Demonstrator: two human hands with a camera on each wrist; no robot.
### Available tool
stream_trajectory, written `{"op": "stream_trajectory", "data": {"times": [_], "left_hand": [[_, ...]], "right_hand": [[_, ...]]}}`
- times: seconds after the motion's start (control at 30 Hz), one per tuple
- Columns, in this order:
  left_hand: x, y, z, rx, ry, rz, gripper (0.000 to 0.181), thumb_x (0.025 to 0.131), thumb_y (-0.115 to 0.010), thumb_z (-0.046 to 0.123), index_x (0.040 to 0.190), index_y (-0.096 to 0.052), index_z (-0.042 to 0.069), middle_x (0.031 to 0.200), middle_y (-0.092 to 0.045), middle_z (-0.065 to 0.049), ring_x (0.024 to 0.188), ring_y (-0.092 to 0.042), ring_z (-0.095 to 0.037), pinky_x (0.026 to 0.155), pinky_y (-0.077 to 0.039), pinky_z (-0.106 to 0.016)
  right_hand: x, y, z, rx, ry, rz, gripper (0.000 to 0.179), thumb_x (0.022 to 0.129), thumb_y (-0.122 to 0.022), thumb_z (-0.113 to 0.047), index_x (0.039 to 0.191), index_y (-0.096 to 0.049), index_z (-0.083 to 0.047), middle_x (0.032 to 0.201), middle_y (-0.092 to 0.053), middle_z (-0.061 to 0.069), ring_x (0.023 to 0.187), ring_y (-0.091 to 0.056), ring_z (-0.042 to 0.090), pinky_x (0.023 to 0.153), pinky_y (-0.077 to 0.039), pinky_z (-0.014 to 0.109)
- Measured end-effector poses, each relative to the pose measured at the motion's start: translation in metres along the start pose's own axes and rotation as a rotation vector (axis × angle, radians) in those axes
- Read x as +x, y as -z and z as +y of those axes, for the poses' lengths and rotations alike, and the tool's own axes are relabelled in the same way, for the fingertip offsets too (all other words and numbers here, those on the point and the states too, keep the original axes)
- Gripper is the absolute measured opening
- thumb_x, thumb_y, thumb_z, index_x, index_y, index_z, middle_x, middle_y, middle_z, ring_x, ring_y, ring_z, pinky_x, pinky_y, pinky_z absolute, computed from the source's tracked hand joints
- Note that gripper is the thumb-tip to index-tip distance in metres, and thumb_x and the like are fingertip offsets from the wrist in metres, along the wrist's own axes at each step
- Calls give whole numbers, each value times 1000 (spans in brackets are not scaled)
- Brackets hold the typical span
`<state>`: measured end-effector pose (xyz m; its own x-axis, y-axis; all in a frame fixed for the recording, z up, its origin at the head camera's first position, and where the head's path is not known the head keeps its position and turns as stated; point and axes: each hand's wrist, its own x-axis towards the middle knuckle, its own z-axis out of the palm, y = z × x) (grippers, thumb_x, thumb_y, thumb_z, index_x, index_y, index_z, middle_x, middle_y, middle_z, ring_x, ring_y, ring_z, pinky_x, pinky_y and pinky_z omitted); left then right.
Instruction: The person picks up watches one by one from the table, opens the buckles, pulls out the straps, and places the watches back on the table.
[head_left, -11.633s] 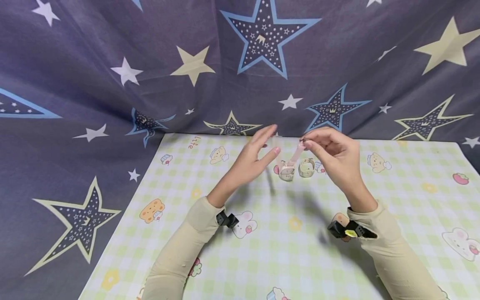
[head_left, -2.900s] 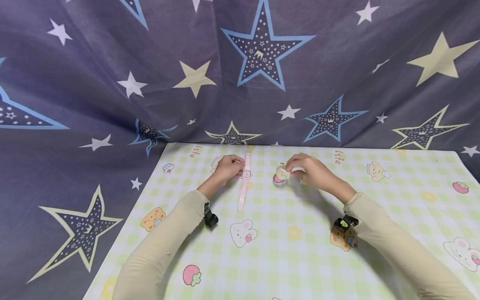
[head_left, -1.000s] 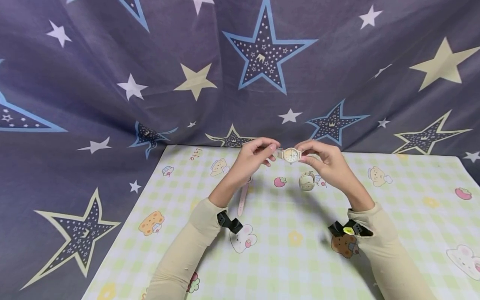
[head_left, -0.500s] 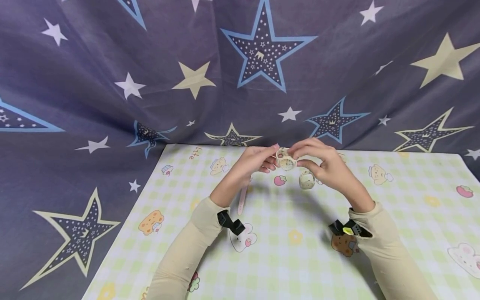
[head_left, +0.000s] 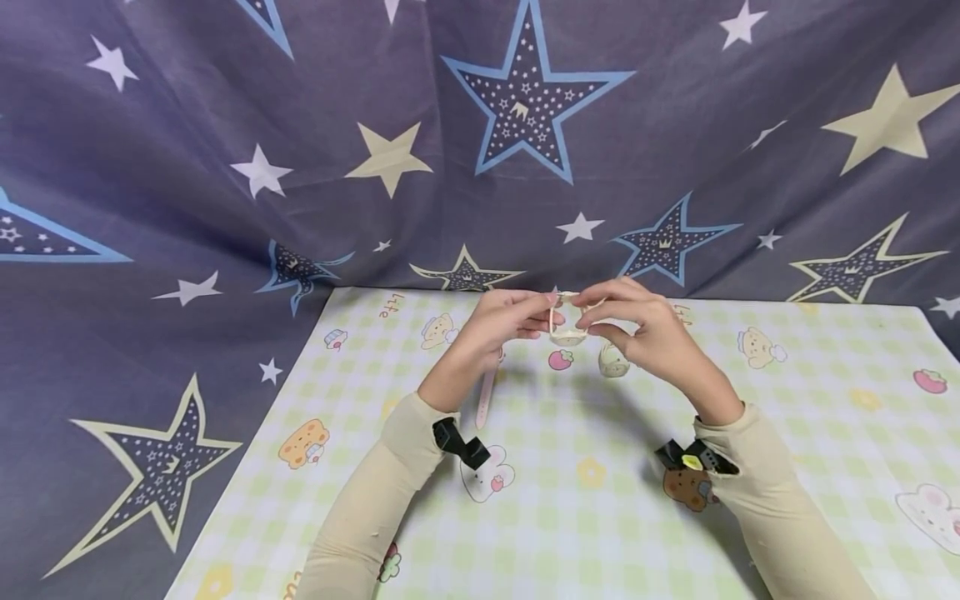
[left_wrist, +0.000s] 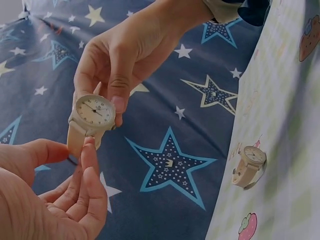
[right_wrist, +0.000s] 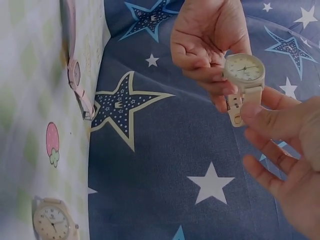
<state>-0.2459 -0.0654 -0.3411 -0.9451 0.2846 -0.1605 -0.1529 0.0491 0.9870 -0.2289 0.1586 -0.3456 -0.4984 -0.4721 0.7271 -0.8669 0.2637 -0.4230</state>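
Observation:
A cream wristwatch (head_left: 567, 338) is held up above the table between both hands. Its strap bends round into a loop, and its pale dial (left_wrist: 95, 111) shows in the wrist views. My left hand (head_left: 491, 323) pinches the strap on one side with thumb and fingers. On the other side my right hand (head_left: 647, 335) holds the watch, its thumb lying against the strap in the right wrist view. Parts of the strap and the buckle are covered by fingers. A second cream wristwatch (head_left: 613, 362) stands on the table with its strap looped, just beneath the right hand.
A pink wristwatch (head_left: 486, 402) lies stretched out on the table below the left hand, which partly hides it. The table is covered by a green checked cloth (head_left: 555, 517) with cartoon prints. Behind it hangs a dark star-patterned curtain (head_left: 480, 217).
The pink watch, earlier held up, now lies flat at the left. One cream watch was lifted from the table; its strap now forms a loop and its dial has turned away from the head view.

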Motion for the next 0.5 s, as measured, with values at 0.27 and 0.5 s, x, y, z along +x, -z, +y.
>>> {"op": "stream_trajectory", "data": {"times": [0.27, 0.5], "left_hand": [[1, -2, -1, -44, -70, 55, 26, 98, -67, 18, 114, -75, -2, 76, -75, 7, 74, -71, -4, 70, -57, -18], [-1, -5, -3, -23, -218, 30, 25, 99, -67, 15, 114, -73, -4, 77, -75, 9, 76, -71, -5, 72, -56, -20]], "right_hand": [[-2, 2, 1, 193, -238, 59, 30, 87, -71, 14, 113, -75, -1, 116, -71, 19, 110, -66, 9, 93, -53, 20], [-2, 3, 3, 288, -576, -61, 34, 102, -64, -16, 133, -66, -3, 123, -72, 18, 104, -69, 3, 90, -54, 17]]}}
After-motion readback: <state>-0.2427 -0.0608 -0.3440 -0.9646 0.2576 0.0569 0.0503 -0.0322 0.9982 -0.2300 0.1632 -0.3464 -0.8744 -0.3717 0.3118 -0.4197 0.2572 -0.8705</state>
